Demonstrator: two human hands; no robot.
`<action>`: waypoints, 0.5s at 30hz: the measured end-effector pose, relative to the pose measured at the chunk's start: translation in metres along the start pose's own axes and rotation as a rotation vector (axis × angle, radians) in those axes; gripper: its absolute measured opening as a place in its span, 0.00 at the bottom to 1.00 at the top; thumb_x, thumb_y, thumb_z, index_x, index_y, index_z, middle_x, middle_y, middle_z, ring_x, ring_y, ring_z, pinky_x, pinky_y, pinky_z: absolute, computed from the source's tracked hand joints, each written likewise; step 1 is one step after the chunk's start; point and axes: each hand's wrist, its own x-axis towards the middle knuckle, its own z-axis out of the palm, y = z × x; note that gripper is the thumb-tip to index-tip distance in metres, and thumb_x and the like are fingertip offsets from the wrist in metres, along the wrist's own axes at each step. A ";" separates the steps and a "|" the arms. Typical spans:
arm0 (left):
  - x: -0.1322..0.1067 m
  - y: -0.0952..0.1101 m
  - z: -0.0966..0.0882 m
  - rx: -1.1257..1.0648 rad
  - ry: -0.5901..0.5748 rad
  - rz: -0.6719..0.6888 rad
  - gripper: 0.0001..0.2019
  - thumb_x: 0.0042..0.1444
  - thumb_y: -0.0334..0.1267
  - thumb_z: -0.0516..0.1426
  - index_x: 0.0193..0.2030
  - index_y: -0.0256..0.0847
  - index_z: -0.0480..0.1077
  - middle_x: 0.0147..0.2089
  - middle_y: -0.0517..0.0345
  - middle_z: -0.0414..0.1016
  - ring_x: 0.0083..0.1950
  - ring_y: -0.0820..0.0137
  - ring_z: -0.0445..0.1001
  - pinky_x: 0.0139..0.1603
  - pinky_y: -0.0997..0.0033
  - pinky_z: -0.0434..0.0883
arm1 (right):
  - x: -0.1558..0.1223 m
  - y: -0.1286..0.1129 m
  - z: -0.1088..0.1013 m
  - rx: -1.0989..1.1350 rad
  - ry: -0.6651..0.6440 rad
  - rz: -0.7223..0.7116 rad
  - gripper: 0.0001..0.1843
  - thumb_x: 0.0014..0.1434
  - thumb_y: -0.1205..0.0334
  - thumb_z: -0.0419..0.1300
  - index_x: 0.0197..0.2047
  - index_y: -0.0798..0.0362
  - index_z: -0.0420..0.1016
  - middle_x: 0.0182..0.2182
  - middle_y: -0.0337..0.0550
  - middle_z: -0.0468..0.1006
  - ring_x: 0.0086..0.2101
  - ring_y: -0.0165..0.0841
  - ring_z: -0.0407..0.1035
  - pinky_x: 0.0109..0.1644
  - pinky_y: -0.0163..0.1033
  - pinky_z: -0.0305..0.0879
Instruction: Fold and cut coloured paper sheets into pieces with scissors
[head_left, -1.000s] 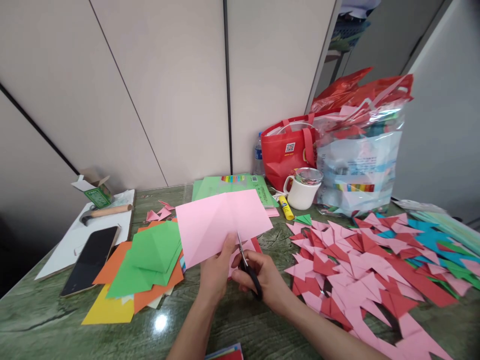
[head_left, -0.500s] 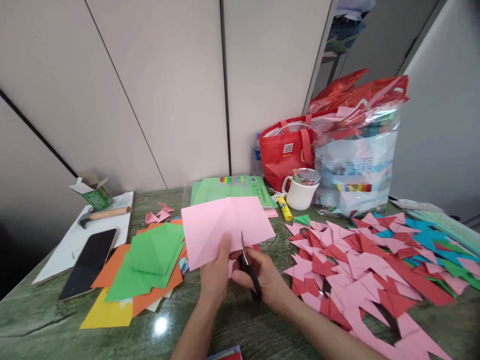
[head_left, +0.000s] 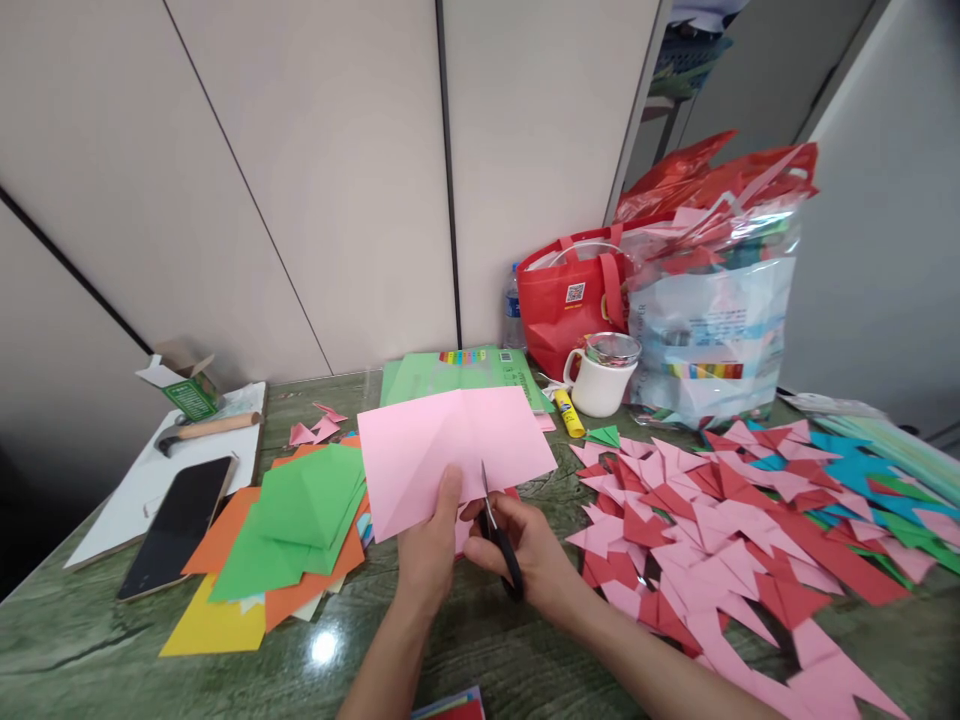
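Observation:
My left hand (head_left: 429, 540) pinches the lower edge of a creased pink sheet of paper (head_left: 420, 445), thumb on top, holding it above the table. Black-handled scissors (head_left: 504, 552) are in my right hand (head_left: 536, 560), with the fingers through the handles. The scissors' blades point up and away, over the sheet near its lower edge, right of my left thumb. Whether the blades have cut into the paper I cannot tell. Left of my hands lies a stack of green paper (head_left: 307, 510) on orange and yellow sheets. Cut pink and red paper pieces (head_left: 712, 550) spread over the right side.
At the back stand a white mug (head_left: 600, 385), a yellow glue stick (head_left: 569, 413), a red bag (head_left: 574, 310) and a clear plastic bag of paper (head_left: 709, 330). A phone (head_left: 176, 525) and a hammer (head_left: 210, 430) lie left. Several sheets (head_left: 454, 708) sit at the front edge.
The pink sheet has tilted and shifted slightly, its right corner a little farther right. Both hands keep their hold, and the scissors have barely moved.

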 end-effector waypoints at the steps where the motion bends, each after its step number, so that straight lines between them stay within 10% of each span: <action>1: 0.000 0.000 0.000 0.007 0.003 0.009 0.23 0.39 0.48 0.61 0.41 0.35 0.69 0.45 0.47 0.73 0.42 0.64 0.71 0.44 0.64 0.68 | 0.000 0.000 0.000 -0.005 0.002 0.002 0.17 0.42 0.56 0.66 0.31 0.55 0.66 0.20 0.32 0.63 0.22 0.24 0.54 0.24 0.30 0.52; 15: 0.001 -0.003 -0.003 0.058 -0.011 0.003 0.22 0.41 0.49 0.60 0.40 0.36 0.70 0.48 0.47 0.71 0.47 0.62 0.70 0.49 0.62 0.66 | 0.000 0.007 0.000 -0.065 0.048 0.036 0.16 0.42 0.54 0.64 0.29 0.55 0.66 0.18 0.32 0.63 0.20 0.24 0.57 0.23 0.30 0.53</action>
